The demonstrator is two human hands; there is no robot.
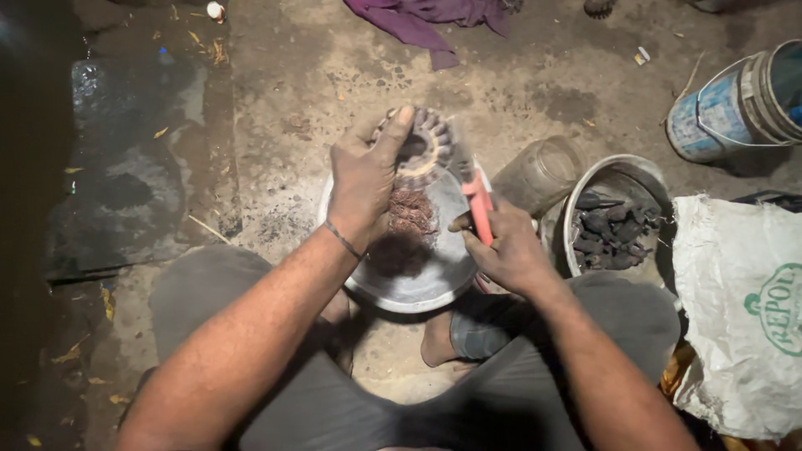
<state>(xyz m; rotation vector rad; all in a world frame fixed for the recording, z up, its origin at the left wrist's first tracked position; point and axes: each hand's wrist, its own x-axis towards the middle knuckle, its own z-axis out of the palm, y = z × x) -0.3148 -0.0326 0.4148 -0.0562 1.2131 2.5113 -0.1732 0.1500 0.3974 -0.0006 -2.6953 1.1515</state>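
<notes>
From the head camera, looking straight down, the person sits on a dusty concrete floor [334,75] with knees spread and a round metal pan [418,280] set between the feet.

The left hand [365,179] is clamped around a ring-shaped motor stator [422,146], thumb over its near rim and fingers wrapped behind, holding it tilted above the far edge of the pan. A thin band sits on that wrist. The stator's toothed rim shows dark and greasy, its open centre facing toward the right hand.

The right hand [501,250] is closed tight on the red handle of a cutting tool [476,200], whose dark head meets the right side of the stator. Whether the tool's tip is actually biting into the windings I cannot tell; it is too blurred there.

Inside the pan, just under the stator, lies a tangle of reddish copper wire [409,213], resting toward the far side of the pan's floor. The near half of the pan is bare metal.

Just right of the pan lies a clear glass jar [541,171] on its side, and beside that a metal bowl [614,179] holding dark lumps. A white woven sack [735,309] sits at the right edge, a blue-banded bucket [735,100] at the far right corner, and a purple cloth [426,21] along the far edge of the floor.
</notes>
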